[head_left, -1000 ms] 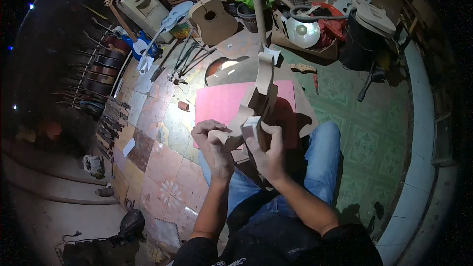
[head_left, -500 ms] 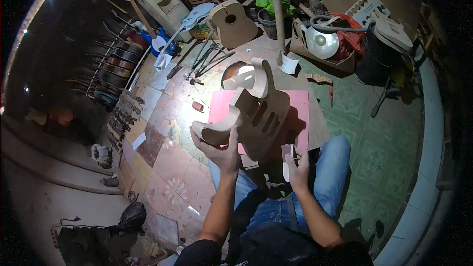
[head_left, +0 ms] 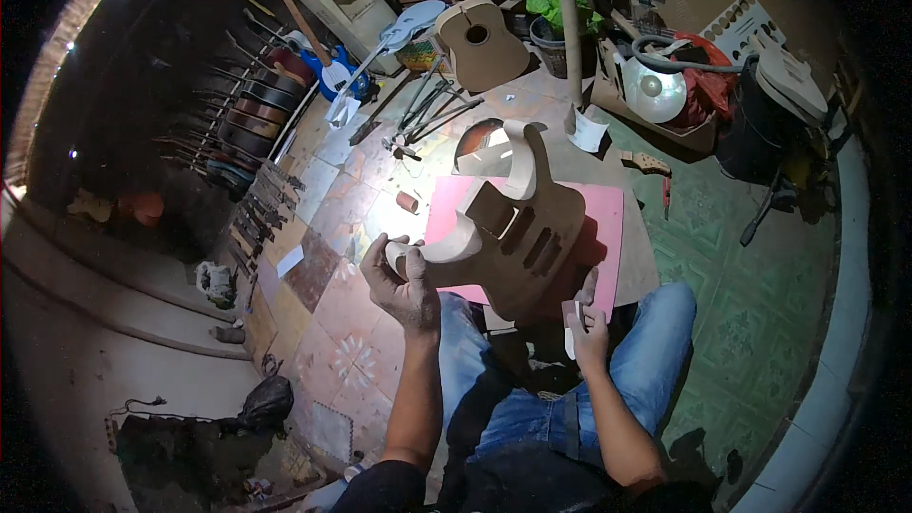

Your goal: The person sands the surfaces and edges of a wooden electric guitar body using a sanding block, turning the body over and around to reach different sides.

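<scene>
The left hand [head_left: 407,293] had its fingers curled around one horn of the unpainted wooden guitar body [head_left: 502,271], tilted above the flat pink rectangular sheet [head_left: 610,211]; near that sheet's lower-right corner, the right hand's [head_left: 593,334] fingers pinched a small pale-edged block [head_left: 571,340].

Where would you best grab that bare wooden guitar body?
Probably by the left horn of the guitar body, coming from the left: it juts out and narrows to a tip a hand can clasp, as the left hand does.
</scene>
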A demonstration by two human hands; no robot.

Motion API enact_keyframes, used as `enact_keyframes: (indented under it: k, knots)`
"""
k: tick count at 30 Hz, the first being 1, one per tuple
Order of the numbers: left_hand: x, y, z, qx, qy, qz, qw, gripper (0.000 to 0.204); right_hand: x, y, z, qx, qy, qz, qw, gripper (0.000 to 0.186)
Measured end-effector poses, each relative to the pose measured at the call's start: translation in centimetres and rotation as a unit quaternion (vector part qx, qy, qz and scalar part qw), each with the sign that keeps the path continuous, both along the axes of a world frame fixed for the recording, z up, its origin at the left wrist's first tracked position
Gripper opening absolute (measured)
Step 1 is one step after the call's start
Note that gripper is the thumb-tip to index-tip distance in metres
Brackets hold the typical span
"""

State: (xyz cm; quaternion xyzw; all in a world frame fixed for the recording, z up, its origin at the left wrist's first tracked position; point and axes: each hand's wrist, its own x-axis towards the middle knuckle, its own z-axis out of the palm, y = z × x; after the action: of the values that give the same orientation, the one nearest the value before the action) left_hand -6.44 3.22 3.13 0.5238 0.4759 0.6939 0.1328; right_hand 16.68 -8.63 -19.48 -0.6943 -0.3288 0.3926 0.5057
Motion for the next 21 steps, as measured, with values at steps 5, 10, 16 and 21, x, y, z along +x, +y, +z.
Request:
enact_keyframes:
  k: [5,10,16,21]
  knots:
    - [-0.1,0.1,1.2,-0.013,0.006,-0.001,1.0,0.03,-0.2,0.2,0.0,-0.016,0.044,0.005,0.999,0.038]
    - [-0.5,-0.3,1.9,-0.054,-0.03,0.002,0.998,0.035,-0.3,0.2,0.8,-0.022,0.038,0.002,0.999,0.039]
    - [-0.7,-0.8,1.3,-0.015,-0.018,-0.015,1.0,0.041,-0.4,0.2,0.9,-0.029,0.036,0.001,0.999,0.036]
    - [-0.2,-1.3,1.4,0.007,-0.019,-0.045,0.999,0.038,-0.4,0.1,0.4,-0.03,0.04,0.001,0.999,0.037]
